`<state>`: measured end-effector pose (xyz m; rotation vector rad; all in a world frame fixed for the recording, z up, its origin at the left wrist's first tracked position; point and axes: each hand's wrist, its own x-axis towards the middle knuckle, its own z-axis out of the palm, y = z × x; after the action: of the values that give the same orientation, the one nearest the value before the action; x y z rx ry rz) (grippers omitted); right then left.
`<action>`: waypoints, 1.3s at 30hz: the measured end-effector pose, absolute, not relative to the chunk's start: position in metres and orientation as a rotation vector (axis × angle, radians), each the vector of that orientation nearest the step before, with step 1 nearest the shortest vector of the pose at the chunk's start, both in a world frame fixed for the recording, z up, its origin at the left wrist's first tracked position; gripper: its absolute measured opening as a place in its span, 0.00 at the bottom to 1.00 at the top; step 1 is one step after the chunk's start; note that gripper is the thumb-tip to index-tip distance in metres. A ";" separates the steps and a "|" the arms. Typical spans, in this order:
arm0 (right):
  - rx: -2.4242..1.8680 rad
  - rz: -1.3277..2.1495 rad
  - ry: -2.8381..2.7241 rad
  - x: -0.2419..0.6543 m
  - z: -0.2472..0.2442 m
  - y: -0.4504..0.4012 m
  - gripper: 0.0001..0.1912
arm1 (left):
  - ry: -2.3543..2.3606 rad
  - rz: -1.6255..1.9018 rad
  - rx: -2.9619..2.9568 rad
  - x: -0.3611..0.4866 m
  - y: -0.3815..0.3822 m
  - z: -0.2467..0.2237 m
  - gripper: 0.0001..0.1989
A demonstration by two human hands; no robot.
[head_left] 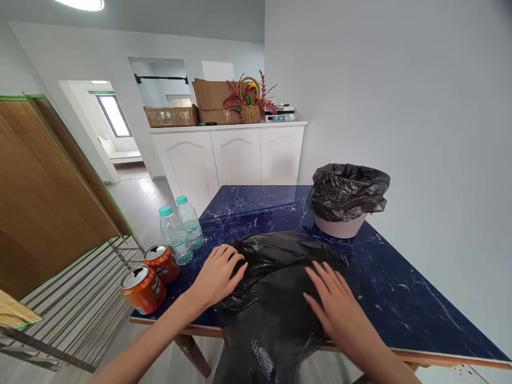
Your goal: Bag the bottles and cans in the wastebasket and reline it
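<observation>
A black plastic garbage bag [276, 288] lies spread over the front of the blue marbled table [404, 298], and its near end hangs down past the edge. My left hand [220, 274] rests on the bag's left side, fingers apart and slightly bent. On the right side my right hand [334, 298] is laid out with its fingers spread over the plastic. Neither hand visibly grips anything. Left of my left hand stand two orange soda cans [143, 289] and two clear water bottles [176, 234] with teal caps.
A pale pink trash bin [341, 228] lined with a black bag stands at the table's back right, near the wall. A metal rack [80, 320] is on the left. Behind, a white cabinet [236, 152] carries cardboard boxes [172, 116] and a flower basket [250, 113].
</observation>
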<state>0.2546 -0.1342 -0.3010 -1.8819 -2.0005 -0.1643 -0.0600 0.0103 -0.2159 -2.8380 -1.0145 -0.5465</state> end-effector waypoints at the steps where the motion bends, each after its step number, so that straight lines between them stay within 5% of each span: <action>1: -1.743 -0.166 -2.099 0.244 -0.298 -0.145 0.34 | -0.963 -0.551 -2.888 -0.063 0.015 -0.216 0.23; 5: -1.240 -0.312 -2.380 0.197 -0.301 -0.175 0.48 | -1.011 -0.308 -3.120 -0.070 0.047 -0.238 0.30; 13: -1.351 -0.351 -2.268 0.189 -0.329 -0.165 0.37 | -1.514 -0.439 -2.840 -0.069 0.035 -0.280 0.31; 20: -1.313 0.665 -1.868 0.218 -0.286 -0.173 0.16 | -1.268 -0.615 -3.247 -0.110 -0.001 -0.219 0.25; 22: -1.277 1.007 -1.586 0.227 -0.263 -0.176 0.18 | -1.204 -0.472 -3.414 -0.128 -0.008 -0.213 0.29; 26: -1.250 1.263 -1.128 0.245 -0.229 -0.180 0.24 | -1.189 -0.401 -3.440 -0.146 -0.025 -0.215 0.56; 28: -1.306 1.284 -0.975 0.257 -0.223 -0.176 0.28 | -1.313 -0.454 -3.366 -0.139 -0.033 -0.215 0.49; 31: -1.399 1.209 -0.908 0.279 -0.219 -0.161 0.32 | -1.600 -0.643 -3.252 -0.117 -0.038 -0.211 0.24; 39: -1.362 -0.140 -1.469 0.225 -0.202 -0.177 0.33 | -2.099 -1.249 -3.036 -0.071 -0.006 -0.216 0.23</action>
<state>0.2247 -0.1769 -0.2017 -1.3620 -1.4690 -0.1401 -0.0705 -0.0057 -0.2160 -3.0361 -2.0995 -1.2489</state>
